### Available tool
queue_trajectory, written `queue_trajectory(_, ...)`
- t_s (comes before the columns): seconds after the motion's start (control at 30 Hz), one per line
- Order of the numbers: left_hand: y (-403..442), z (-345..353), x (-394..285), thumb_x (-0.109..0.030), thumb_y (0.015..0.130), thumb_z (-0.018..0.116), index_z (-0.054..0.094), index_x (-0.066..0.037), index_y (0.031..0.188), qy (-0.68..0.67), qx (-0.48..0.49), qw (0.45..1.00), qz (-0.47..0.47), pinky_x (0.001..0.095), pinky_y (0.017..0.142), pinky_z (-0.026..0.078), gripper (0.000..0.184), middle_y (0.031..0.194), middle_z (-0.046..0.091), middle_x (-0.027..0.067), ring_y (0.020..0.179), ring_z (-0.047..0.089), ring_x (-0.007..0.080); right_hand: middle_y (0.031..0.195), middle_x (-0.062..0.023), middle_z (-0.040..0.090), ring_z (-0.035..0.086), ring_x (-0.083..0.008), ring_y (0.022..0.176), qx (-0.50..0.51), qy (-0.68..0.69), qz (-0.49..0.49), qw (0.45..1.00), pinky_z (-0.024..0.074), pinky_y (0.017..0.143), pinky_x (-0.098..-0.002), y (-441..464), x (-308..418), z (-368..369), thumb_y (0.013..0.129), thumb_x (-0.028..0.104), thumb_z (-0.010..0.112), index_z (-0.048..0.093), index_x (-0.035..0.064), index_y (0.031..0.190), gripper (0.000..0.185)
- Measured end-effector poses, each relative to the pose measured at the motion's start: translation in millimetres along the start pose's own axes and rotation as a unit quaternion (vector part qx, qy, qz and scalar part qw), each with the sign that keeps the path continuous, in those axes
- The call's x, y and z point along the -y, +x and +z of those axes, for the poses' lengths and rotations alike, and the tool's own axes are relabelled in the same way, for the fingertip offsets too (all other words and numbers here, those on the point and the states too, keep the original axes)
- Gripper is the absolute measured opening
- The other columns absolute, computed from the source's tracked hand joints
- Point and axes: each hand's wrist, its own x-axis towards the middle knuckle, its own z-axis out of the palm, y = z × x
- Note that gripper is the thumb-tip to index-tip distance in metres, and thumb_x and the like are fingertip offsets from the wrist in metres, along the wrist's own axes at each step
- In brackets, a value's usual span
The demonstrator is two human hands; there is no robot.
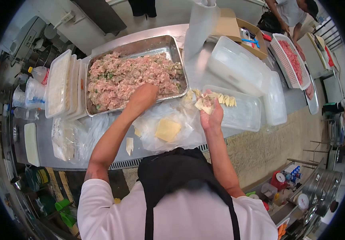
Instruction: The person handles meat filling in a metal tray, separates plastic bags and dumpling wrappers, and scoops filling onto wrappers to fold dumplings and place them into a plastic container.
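Observation:
My left hand (145, 95) dips into the ground meat filling (120, 78) at the near side of a steel tray (183, 66); its fingers are hidden. In my right hand (213, 117) lies a pale dough wrapper (200, 105) with a bit of pinkish filling on it, the fingers curled round it from below. Just beyond it, a row of folded dumplings (227, 100) sits along one side of a clear plastic container (242, 114). Between my hands, a stack of square wrappers (167, 129) rests on a crumpled plastic bag (146, 120).
Stacked lidded containers (58, 86) stand left of the tray. Large translucent containers (240, 60) and a cardboard box (256, 45) are at the right. Farther right, a person (291, 14) works by a white basket of meat (275, 48), near a large knife (313, 100).

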Motion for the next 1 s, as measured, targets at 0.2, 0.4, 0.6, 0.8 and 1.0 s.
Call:
queue_trajectory(0.2, -13, -53, -5, 0.002, 0.071, 0.065, 0.073, -0.003, 0.097, -0.136, 0.071, 0.987, 0.042, 0.0445, 0.068, 0.051, 0.028, 0.085, 0.067, 0.0241, 0.075, 0.066, 0.0382, 0.127, -0.0181, 0.055, 0.054, -0.0318, 0.115, 0.012, -0.039, -0.017, 0.999, 0.0404, 0.109, -0.0512, -3, -1, -2, 0.105, 0.026, 0.036, 0.043, -0.0042, 0.138, 0.045)
queue_trajectory(0.4, -38, -15, -37, 0.0, 0.078, 0.068, 0.076, -0.013, 0.106, -0.298, -0.044, 0.951, 0.072, 0.0391, 0.066, 0.049, 0.032, 0.079, 0.066, 0.0156, 0.071, 0.065, 0.0286, 0.134, -0.021, 0.051, 0.049, -0.0362, 0.126, 0.009, 0.051, 0.089, 0.995, 0.037, 0.112, -0.0524, -8, -10, 21, 0.104, 0.025, 0.036, 0.041, -0.004, 0.14, 0.046)
queue_trajectory(0.6, -74, -27, -68, 0.0, 0.079, 0.07, 0.075, -0.009, 0.109, -0.194, -0.073, 0.975, 0.077, 0.0386, 0.066, 0.049, 0.032, 0.075, 0.061, 0.0127, 0.071, 0.062, 0.0299, 0.129, -0.0167, 0.056, 0.052, -0.0314, 0.121, -0.068, 0.044, 0.031, 0.996, 0.0392, 0.109, -0.0495, -4, -9, 22, 0.105, 0.029, 0.037, 0.04, -0.0038, 0.141, 0.049)
queue_trajectory(0.8, -71, -34, -68, 0.005, 0.077, 0.065, 0.074, -0.008, 0.109, -0.26, -0.16, 0.95, 0.063, 0.0398, 0.067, 0.05, 0.036, 0.075, 0.063, 0.0138, 0.068, 0.062, 0.0345, 0.138, -0.017, 0.049, 0.051, -0.0302, 0.122, -0.008, 0.018, 0.014, 1.0, 0.0371, 0.112, -0.0526, 14, -2, 4, 0.104, 0.026, 0.037, 0.039, -0.0055, 0.141, 0.049)
queue_trajectory(1.0, -46, -46, -9, 0.006, 0.072, 0.055, 0.074, -0.006, 0.102, 0.002, -0.022, 0.998, -0.053, 0.0485, 0.076, 0.051, 0.038, 0.084, 0.066, 0.0238, 0.085, 0.066, 0.0415, 0.138, -0.0147, 0.05, 0.054, -0.0281, 0.117, -0.007, 0.011, -0.009, 1.0, 0.039, 0.111, -0.0519, 5, 16, 7, 0.103, 0.026, 0.041, 0.037, -0.005, 0.142, 0.05)
